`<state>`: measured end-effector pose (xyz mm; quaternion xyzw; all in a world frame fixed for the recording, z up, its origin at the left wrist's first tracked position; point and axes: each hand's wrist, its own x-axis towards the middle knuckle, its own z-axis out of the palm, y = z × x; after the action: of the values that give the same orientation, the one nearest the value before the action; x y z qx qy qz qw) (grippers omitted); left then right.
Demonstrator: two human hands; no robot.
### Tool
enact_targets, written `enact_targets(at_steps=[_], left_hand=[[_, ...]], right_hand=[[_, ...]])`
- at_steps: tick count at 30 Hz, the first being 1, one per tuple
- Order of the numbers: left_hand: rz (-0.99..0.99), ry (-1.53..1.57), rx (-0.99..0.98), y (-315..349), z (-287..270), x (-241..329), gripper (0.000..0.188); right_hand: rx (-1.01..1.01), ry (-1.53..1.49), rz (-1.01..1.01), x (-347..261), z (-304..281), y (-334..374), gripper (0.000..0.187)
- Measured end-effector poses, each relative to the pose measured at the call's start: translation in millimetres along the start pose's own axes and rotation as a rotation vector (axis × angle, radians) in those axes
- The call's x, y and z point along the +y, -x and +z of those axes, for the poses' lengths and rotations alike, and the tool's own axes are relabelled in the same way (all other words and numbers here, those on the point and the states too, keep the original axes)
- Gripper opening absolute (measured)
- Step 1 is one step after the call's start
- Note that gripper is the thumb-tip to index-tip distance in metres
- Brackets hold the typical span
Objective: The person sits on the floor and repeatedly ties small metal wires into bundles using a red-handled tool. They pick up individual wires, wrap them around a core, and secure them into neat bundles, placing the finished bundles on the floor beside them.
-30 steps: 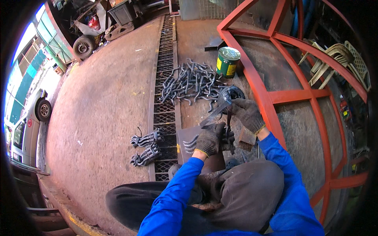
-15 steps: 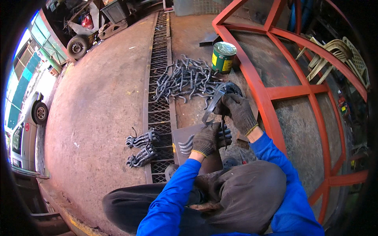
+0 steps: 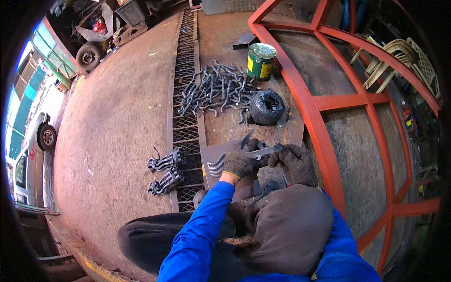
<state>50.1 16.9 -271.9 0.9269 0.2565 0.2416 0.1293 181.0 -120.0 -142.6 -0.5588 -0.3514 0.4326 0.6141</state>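
My left hand [image 3: 238, 164], in a dark knitted glove, is closed around a bundle of bent metal rods [image 3: 216, 167] above a metal plate. The rods' curved ends stick out to its left. A black plastic strip [image 3: 264, 152] stretches from the bundle to my right hand [image 3: 298, 163]. That gloved hand, beside my knee, pinches the strip's end. Another pointed end of black plastic [image 3: 246, 139] stands up behind my left hand. Beyond my hands, a roll of black plastic [image 3: 266, 108] lies on the floor beside a heap of loose bent rods [image 3: 218, 89].
Two tied rod bundles [image 3: 165, 183] lie to the left, beside and partly over a floor grating [image 3: 184, 127]. A green and yellow can [image 3: 261, 62] stands beyond the roll. A red metal frame [image 3: 300, 89] runs along the right. Plastic chairs [image 3: 399, 56] sit behind it.
My right hand has moved from near the roll down and to the right, drawing the strip out sideways. The roll is now in full view. My left hand still grips the bundle.
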Motion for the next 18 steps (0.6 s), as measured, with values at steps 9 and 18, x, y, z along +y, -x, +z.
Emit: enact_targets(at_steps=[9,18], left_hand=[[-0.112,0.165,-0.224,-12,-17,10,0.067],[-0.166,0.151,-0.241,-10,-5,2,0.057]], right_hand=[[0.049,-0.114,0.133,10,-6,37,0.028],[0.066,-0.252,-0.111,43,-20,53,0.034]])
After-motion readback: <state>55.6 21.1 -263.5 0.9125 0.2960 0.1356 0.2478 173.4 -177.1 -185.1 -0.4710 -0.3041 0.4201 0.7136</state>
